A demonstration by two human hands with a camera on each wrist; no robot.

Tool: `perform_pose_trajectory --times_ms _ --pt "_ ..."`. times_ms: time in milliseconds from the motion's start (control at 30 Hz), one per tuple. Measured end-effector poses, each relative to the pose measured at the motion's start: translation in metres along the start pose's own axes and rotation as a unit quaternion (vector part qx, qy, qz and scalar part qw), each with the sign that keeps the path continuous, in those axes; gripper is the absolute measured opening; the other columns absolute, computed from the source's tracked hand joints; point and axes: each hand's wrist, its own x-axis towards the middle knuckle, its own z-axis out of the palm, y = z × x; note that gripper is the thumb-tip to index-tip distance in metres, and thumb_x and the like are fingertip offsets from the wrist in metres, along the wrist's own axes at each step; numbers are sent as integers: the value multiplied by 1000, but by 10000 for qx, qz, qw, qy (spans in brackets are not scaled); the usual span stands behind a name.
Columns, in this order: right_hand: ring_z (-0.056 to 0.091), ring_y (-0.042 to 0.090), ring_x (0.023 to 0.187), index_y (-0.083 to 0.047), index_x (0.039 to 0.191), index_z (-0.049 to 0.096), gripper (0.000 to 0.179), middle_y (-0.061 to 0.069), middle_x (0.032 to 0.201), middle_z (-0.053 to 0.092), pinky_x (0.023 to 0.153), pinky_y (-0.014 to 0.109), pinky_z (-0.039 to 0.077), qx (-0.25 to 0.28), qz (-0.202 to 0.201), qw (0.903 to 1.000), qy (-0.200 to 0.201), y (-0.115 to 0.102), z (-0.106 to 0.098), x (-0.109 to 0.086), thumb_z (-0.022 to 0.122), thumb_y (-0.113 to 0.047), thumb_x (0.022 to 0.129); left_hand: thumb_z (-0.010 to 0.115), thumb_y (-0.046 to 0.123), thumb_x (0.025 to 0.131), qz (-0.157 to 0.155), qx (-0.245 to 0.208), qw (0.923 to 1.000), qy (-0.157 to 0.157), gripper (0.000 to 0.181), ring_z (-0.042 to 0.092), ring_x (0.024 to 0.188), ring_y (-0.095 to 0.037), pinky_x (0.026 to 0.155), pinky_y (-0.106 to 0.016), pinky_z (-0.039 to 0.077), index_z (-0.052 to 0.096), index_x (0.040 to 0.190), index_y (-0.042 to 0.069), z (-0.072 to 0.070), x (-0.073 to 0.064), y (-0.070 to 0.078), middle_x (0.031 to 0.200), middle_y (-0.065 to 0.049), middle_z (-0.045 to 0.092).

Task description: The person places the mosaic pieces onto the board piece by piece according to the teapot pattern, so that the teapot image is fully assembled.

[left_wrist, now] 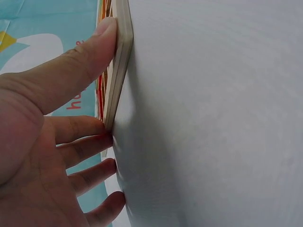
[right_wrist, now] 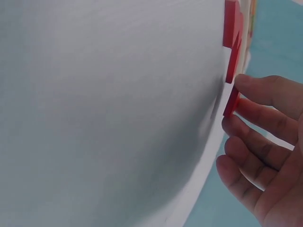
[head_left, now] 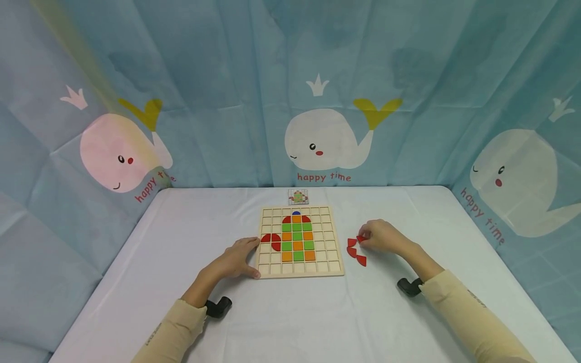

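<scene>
A square wooden grid board (head_left: 324, 252) lies mid-table, with green and orange square tiles, red quarter-circle tiles and a blue piece (head_left: 296, 213) in its cells. My left hand (head_left: 236, 258) rests at the board's left side, thumb near the front corner and fingers spread along the edge. In the left wrist view the thumb (left_wrist: 90, 52) lies against the board's rim. To the right of the board, my right hand (head_left: 381, 236) pinches a red quarter-circle tile (right_wrist: 231, 100) between thumb and fingers. Several loose red tiles (head_left: 351, 251) lie between that hand and the board.
A small picture card (head_left: 298, 197) with a coloured grid pattern lies behind the board. White cloth covers the table (head_left: 290, 317). Blue curtains (head_left: 218, 146) with whale prints hang behind and at both sides. A black wrist device (head_left: 219, 307) sits on each forearm.
</scene>
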Motion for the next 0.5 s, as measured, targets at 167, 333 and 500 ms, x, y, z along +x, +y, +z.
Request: perform_pose_trajectory --times_ms 167,333,500 --pt "56 16 78 -5 101 73 23 3 86 68 71 30 53 80 -224 9997 110 -6 -3 4 77 -15 80 87 28 70 0 6 10000 25 97 26 146 -39 114 -63 25 36 149 3 0 0 -1 156 -17 34" --pt "55 15 75 -5 98 73 19 2 82 66 67 27 50 119 -427 9988 184 -13 -7 7 76 -14 82 87 29 70 29 21 10000 10 98 26 146 -39 115 -62 26 36 149 3 0 0 -1 156 -17 34" --pt "55 15 75 -6 98 74 20 2 81 65 66 27 49 67 -379 9991 153 -18 -8 13 76 -17 82 87 30 70 10 48 10000 -7 98 26 146 -39 115 -62 26 36 150 3 0 0 -1 156 -17 34"
